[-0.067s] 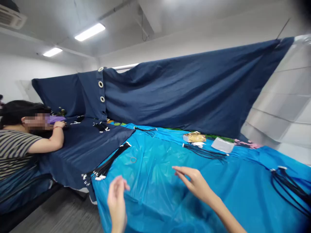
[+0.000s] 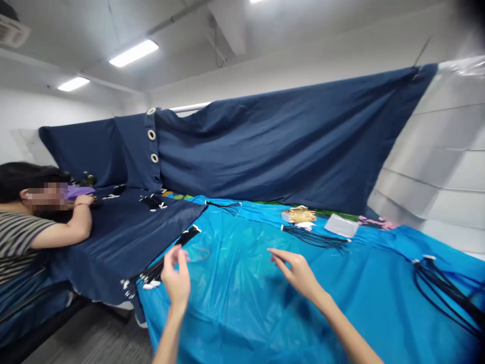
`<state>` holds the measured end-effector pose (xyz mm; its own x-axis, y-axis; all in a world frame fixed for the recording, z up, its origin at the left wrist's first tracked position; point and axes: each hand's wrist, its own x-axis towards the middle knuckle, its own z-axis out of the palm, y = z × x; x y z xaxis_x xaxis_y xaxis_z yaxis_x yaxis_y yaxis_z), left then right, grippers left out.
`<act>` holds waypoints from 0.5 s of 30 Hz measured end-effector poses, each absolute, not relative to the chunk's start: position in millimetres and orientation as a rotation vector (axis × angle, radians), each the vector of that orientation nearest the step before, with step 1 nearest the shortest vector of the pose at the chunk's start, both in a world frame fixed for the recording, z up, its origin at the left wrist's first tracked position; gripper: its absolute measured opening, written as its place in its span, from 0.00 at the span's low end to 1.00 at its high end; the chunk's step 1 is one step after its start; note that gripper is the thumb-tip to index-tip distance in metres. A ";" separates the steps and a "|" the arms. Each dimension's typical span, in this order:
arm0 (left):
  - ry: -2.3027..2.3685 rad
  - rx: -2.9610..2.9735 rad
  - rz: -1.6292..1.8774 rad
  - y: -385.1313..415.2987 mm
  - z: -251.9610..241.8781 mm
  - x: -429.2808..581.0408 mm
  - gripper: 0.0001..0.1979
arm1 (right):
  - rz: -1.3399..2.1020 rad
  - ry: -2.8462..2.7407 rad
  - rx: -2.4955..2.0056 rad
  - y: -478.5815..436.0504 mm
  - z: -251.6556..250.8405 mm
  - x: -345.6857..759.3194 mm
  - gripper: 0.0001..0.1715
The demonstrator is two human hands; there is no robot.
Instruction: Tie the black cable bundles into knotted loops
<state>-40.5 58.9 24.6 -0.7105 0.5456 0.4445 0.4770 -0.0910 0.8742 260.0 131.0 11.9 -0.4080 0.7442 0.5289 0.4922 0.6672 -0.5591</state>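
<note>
My left hand (image 2: 176, 277) is raised over the blue plastic sheet (image 2: 246, 308), fingers half curled and slightly apart, with nothing visible in them. It hovers just right of a long bundle of black cables with white tips (image 2: 162, 267) and close to a small rubber band (image 2: 204, 253). Over the middle of the sheet, my right hand (image 2: 296, 270) is stretched out with its fingers pointing left and holds nothing.
Farther back lie another black cable bundle (image 2: 314, 236), a gold packet (image 2: 299, 215) and a clear plastic box (image 2: 341, 225). More black cables (image 2: 443, 290) lie at the right. Dark blue cloth (image 2: 121, 237) covers the left, where a person in a striped shirt (image 2: 18, 232) leans.
My left hand has risen and moved up toward the rubber band, its fingers parting a little. The right hand has barely shifted.
</note>
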 end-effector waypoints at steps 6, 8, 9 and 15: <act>2.589 1.675 0.668 178.4 51.3 -147.0 0.15 | 0.190 -1.904 -1.169 180.7 -32.5 277.3 0.21; 2.590 1.669 0.576 187.6 36.8 -162.2 0.14 | 0.097 -1.905 -1.227 182.9 -41.4 282.8 0.21; 2.581 1.665 0.556 188.8 28.8 -167.1 0.13 | 0.053 -1.912 -1.249 182.9 -44.5 284.7 0.21; 2.474 1.594 0.778 191.0 18.4 -190.0 0.08 | -0.090 -2.038 -1.293 180.5 -49.8 287.0 0.21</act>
<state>-190.0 191.0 18.4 -0.4481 0.8739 0.1883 0.8244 0.3225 0.4652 287.0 180.5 -49.8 -0.2472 0.7647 0.5951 0.8139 0.4971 -0.3007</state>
